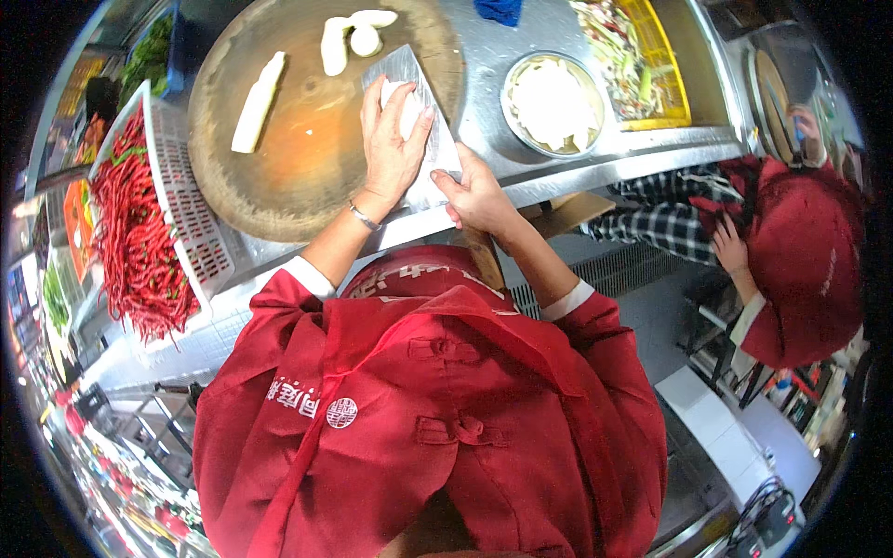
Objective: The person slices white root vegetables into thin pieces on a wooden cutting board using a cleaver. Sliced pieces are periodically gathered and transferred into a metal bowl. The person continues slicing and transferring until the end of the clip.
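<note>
A round wooden chopping block (300, 188) lies before me on a steel counter. My right hand (474, 192) grips the near end of a cleaver (436, 150), its broad blade lying flat over the block's right side. My left hand (394, 136) rests on the blade with fingers spread, over a white piece of food (404, 111); whether the fingers grip it I cannot tell. Beyond the blade lie several peeled pale vegetable pieces (335, 45). Another long pale piece (258, 104) lies at the block's left. A steel bowl (508, 122) right of the block holds white slices (554, 101).
A white plastic basket (199, 237) of red chillies (139, 237) stands left of the block. A yellow crate (670, 77) holds vegetable scraps (631, 70) at the far right. A blue cloth (499, 10) lies beyond the bowl. A co-worker in red (802, 258) is at the right.
</note>
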{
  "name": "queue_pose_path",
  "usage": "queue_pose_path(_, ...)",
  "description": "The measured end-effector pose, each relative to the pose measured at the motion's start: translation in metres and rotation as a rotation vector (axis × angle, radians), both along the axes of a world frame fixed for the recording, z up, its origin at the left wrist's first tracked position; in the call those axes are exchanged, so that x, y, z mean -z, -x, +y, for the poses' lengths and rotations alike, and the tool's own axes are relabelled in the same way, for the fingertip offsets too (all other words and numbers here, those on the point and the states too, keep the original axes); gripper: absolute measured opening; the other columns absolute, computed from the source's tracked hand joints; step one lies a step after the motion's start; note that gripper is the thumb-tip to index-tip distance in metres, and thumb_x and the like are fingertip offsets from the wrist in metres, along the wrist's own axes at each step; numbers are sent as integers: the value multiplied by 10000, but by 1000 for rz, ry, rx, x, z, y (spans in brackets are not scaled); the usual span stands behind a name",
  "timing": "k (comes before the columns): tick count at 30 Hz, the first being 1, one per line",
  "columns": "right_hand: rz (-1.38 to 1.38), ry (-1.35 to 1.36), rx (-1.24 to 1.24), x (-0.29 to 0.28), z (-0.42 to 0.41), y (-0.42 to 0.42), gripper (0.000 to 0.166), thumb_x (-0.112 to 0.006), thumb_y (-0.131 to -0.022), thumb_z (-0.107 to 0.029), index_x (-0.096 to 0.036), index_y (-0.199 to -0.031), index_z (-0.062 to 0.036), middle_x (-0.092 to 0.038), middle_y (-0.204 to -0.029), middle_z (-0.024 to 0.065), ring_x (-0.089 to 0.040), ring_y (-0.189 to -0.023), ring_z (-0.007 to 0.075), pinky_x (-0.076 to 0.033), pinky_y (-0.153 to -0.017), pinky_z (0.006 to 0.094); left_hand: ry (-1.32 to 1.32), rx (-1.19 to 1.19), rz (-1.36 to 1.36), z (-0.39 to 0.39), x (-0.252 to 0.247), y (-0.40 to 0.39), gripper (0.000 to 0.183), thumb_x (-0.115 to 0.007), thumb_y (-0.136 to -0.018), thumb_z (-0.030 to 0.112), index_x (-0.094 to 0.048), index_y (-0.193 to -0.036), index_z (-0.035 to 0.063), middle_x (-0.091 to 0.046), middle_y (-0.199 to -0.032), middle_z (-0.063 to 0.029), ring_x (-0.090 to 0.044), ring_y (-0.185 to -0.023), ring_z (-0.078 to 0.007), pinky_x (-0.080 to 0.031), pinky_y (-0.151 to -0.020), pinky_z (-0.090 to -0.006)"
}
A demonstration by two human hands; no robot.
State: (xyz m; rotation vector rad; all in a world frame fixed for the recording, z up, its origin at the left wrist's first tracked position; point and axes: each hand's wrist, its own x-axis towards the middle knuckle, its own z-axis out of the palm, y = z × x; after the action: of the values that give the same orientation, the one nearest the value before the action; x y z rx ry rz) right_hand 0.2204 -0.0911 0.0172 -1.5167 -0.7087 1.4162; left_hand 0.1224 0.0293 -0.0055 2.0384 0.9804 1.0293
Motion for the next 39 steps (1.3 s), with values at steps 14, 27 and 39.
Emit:
queue_pose_path(14,-687,44,638,-47,-128,-102,173,-528,-934,-130,-452,-1006,8,-599,-723,139,-570,-513,178,-447,-455,311,0,397,-116,-27,60,-189,362,-523,-928,243,-526,-1179,-18,-482,-1249,-237,-435,-1207,-375,-336,-1042,-403)
queue_pose_path(27,-320,9,607,-17,-168,-146,167,-520,-938,-130,-413,-1003,-19,-538,-690,81,-469,-385,114,-383,-335,260,1519,138,-239,-74,55,-118,254,-571,-854,36,-448,-1073,-4,-597,-938,-137,-630,-831,-253,-568,-674,-350)
queue_pose_path(39,-373,-144,621,-38,-161,-205,229,-550,-914,-86,-438,-1088,11,-568,-760,105,-487,-428,134,-387,-364,264,1688,92,-423,-53,-8,-91,343,-538,-822,4,-454,-1153,-21,-611,-948,-184,-672,-713,-285,-585,-596,-349)
